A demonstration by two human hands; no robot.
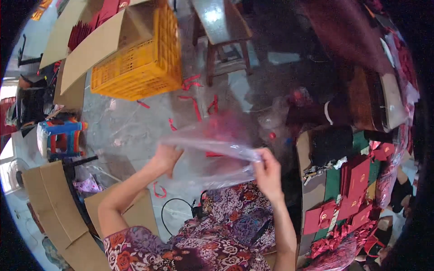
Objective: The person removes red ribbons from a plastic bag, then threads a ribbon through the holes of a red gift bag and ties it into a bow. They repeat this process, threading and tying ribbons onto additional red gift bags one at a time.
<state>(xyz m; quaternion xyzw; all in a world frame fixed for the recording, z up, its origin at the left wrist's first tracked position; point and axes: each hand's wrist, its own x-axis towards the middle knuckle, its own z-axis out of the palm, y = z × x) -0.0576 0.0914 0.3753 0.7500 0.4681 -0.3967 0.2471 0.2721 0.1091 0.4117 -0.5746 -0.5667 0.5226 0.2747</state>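
Observation:
A clear plastic bag (212, 147) is spread between my two hands in front of my lap, its upper edge stretched across and its mouth gaping. My right hand (268, 174) pinches the bag's right edge between thumb and fingers. At the other side, my left hand (166, 159) is closed on the bag's left edge, somewhat smeared by motion. Something red shows blurred through the film; I cannot tell whether it lies inside the bag or behind it. The patterned cloth (235, 203) of my clothing lies below the bag.
Ahead left stands a yellow plastic crate (135, 67) beside an open cardboard box (90, 54) of red items. A wooden stool (226, 43) is beyond. Red ribbon scraps (196, 108) litter the floor. Red packets (355, 185) cover a surface at right. A blue stool (63, 135) stands left.

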